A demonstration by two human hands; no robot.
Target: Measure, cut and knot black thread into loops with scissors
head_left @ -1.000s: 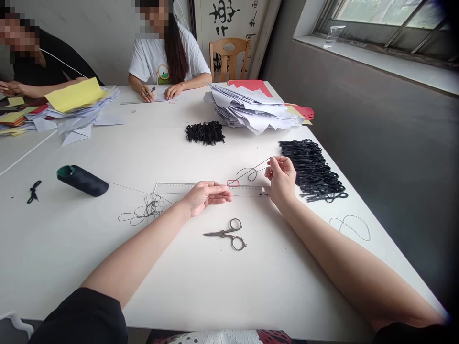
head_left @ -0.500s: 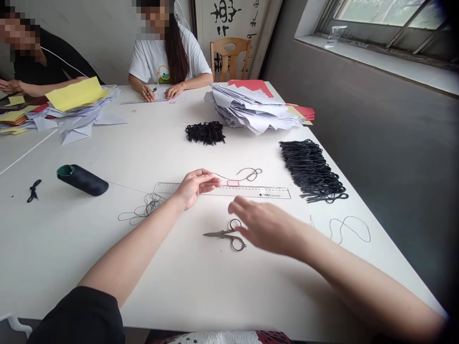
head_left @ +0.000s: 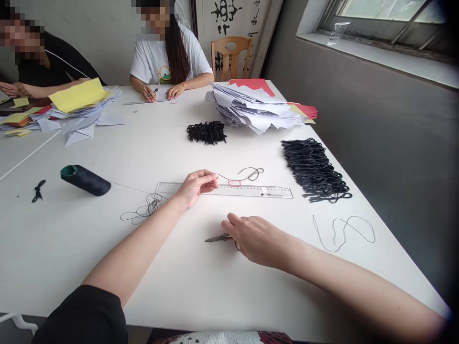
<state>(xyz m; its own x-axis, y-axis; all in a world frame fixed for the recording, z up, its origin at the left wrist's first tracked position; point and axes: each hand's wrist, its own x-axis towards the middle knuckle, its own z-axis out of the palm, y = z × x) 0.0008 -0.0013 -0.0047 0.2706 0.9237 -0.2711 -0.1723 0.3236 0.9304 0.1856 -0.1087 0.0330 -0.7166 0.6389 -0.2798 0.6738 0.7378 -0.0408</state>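
Note:
My left hand (head_left: 196, 187) pinches a dark thread (head_left: 255, 175) above the clear ruler (head_left: 247, 190); the thread's free end curls on the table past a small red rectangle (head_left: 234, 183). Nearer me, my right hand (head_left: 245, 234) has its fingers closed over the handles of small metal scissors (head_left: 215, 238), whose blades point left on the tabletop. The handle rings are mostly hidden under the hand. By my left forearm lies a loose tangle of thread (head_left: 152, 205), linked by a strand to a black thread spool (head_left: 88, 181).
Bundles of black looped cords (head_left: 315, 169) lie at the right, with a smaller black pile (head_left: 206, 132) farther back. A loose thread (head_left: 346, 229) lies near the right edge. Stacked papers (head_left: 254, 107) stand behind. Across the table (head_left: 161, 286), two people sit.
My right hand has come down onto the scissors, and its fingers have closed around the handles. My left hand keeps its pinch on the thread, nearly still.

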